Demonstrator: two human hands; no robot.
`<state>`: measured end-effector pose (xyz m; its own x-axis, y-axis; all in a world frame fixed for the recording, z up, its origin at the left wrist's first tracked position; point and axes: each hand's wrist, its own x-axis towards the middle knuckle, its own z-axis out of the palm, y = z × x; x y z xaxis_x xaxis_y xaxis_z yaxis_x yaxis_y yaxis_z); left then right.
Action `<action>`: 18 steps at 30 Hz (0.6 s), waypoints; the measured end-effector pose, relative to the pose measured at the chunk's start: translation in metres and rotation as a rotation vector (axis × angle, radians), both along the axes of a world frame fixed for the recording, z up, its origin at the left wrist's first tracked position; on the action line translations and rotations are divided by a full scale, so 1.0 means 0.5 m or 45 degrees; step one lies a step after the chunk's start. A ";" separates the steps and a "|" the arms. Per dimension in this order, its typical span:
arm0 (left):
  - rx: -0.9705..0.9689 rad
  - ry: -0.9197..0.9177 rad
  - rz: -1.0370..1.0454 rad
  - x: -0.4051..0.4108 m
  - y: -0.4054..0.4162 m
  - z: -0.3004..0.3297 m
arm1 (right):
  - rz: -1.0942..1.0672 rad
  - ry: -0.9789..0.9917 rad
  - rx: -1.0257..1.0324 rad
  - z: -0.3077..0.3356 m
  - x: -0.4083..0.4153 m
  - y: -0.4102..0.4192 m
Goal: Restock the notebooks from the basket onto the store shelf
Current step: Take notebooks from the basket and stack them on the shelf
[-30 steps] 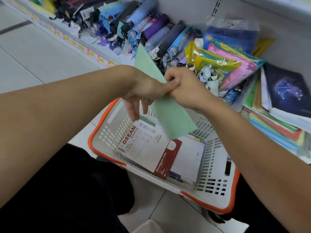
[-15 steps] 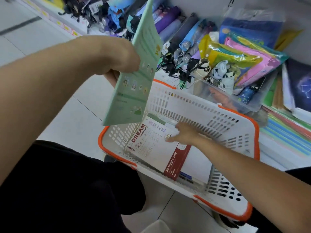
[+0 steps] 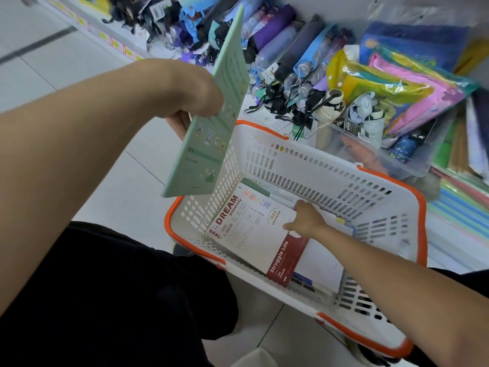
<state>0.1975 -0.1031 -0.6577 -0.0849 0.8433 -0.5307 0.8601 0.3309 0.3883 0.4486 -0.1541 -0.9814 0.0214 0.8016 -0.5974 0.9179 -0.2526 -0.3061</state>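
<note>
My left hand (image 3: 193, 102) grips a pale green notebook (image 3: 211, 128), held upright above the left end of the basket. The white basket with an orange rim (image 3: 330, 165) sits on the floor in front of me. Inside it lies a white notebook printed "DREAM University" with a dark red band (image 3: 246, 231), on top of other notebooks. My right hand (image 3: 305, 218) reaches into the basket and holds the far right edge of that white notebook, fingers curled at its edge. Notebooks are stacked on the low shelf (image 3: 465, 207) at the far right.
Folded umbrellas (image 3: 291, 49) lie in a row on the low shelf behind the basket. Coloured plastic pouches (image 3: 391, 88) and a clear bin (image 3: 370, 152) sit to their right. White tiled floor (image 3: 53, 70) stretches left. My dark-clothed legs fill the lower left.
My left hand took the green notebook alone and raised it upright. My right hand let go of it and dropped into the basket onto the white notebook.
</note>
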 end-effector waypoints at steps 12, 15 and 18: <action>-0.051 0.037 -0.032 0.017 -0.003 -0.005 | 0.012 -0.047 0.012 -0.002 0.017 -0.014; -0.045 0.054 -0.038 0.016 0.001 -0.007 | 0.003 -0.046 0.000 -0.005 0.016 -0.006; -0.048 0.058 -0.037 0.014 0.000 -0.008 | -0.043 0.015 0.003 -0.007 0.015 0.003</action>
<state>0.2044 -0.1031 -0.6615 -0.0850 0.8253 -0.5583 0.8860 0.3189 0.3365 0.4562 -0.1525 -0.9850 0.0417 0.8019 -0.5960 0.9052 -0.2829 -0.3172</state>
